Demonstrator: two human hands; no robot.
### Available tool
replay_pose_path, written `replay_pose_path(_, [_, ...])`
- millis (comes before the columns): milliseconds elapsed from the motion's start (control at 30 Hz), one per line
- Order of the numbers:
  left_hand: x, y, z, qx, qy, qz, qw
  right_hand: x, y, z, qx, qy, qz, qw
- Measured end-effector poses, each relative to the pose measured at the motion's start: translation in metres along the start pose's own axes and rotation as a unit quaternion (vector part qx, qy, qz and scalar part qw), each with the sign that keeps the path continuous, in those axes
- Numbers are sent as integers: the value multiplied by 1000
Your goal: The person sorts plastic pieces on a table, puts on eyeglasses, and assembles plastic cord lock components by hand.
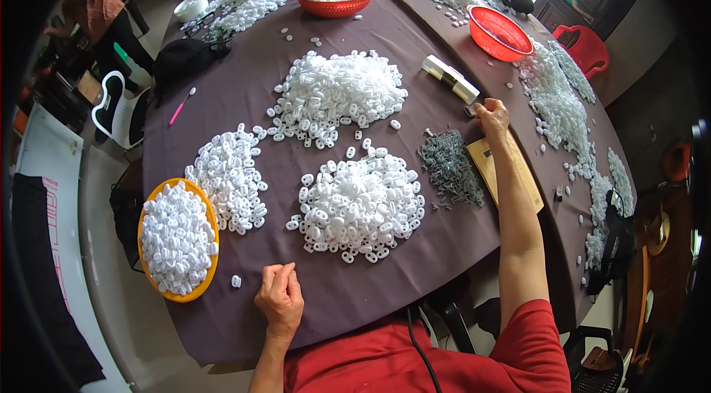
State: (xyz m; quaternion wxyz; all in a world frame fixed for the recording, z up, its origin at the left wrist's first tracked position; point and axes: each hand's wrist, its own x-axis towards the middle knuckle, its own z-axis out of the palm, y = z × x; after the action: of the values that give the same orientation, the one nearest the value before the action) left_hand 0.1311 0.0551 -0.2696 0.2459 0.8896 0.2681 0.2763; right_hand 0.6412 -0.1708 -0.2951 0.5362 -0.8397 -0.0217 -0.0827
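Note:
My right hand [492, 116] is closed, reaching out past the grey pile, with its fingertips at a small greyish piece too small to name. Just beyond them lies a white cylinder with a dark band [450, 79]. Under my right forearm is a flat yellow, envelope-like piece [506, 174], beside a heap of small grey parts [450, 165]. My left hand [281, 297] is curled closed at the near table edge; whatever its fingers may hold is hidden. In front of it is a heap of small white oval two-holed pieces [361, 204]. One loose white piece [236, 281] lies to its left.
A yellow basket [215, 234] of white pieces stands at the left edge, with more white heaps [229, 178] [341, 93] beside and behind. A pink stick [178, 113] lies far left. Red baskets [335, 8] [501, 34] stand farther off. A person [100, 8] stands left.

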Motion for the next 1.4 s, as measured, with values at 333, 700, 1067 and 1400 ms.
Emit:
replay_pose_path(333, [6, -2, 3, -23, 11, 17, 1000, -102, -41, -40, -53, -98, -207, 972])
replay_pose_path(700, [-1, -5, 3, -22, 24, 33, 999, -243, -54, -58, -194, -159, -283, 926])
replay_pose_path(1067, [-2, -2, 2, -15, 25, 29, 999, -238, -49, -57, -252, -124, -227, 933])
replay_pose_path(1400, [-3, -5, 3, -11, 45, 38, 998, -242, -44, -61, -349, -166, -217, 896])
